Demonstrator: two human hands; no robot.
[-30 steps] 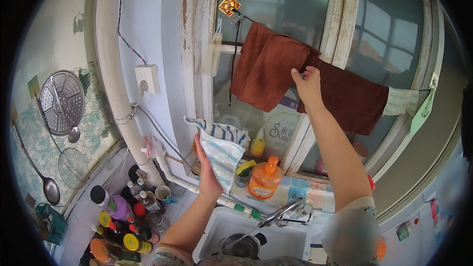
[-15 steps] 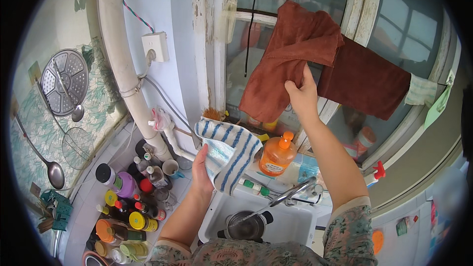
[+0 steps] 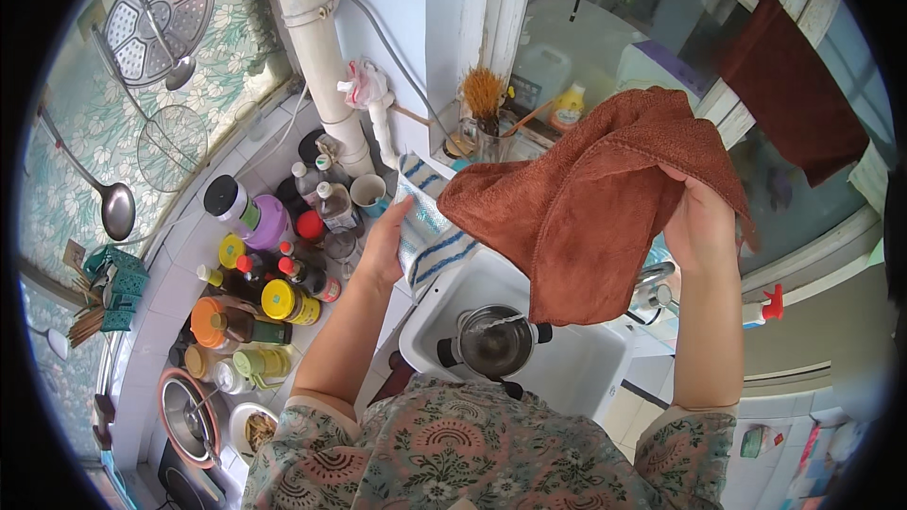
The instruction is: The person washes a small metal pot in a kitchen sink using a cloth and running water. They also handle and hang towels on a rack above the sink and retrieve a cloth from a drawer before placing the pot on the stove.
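My right hand (image 3: 701,225) grips a brown towel (image 3: 586,217) by its right part, with the cloth bunched and draped above the sink. In my left hand (image 3: 384,241) is a white cloth with blue stripes (image 3: 436,250), and the brown towel's left end overlaps it. Below the towel stands a white sink (image 3: 588,373) with a dark-handled pot (image 3: 494,345) in it. Water runs into the pot. The towel hides most of the faucet (image 3: 655,285).
Several bottles and jars (image 3: 283,300) crowd the tiled counter on the left. Another brown cloth (image 3: 794,85) hangs by the window. A brush (image 3: 484,94) stands in a glass on the sill. A spray bottle with a red trigger (image 3: 770,306) is at the right.
The brown towel has come off the line by the window and down over the sink in my right hand. My left hand keeps hold of the striped cloth. The view has tilted down.
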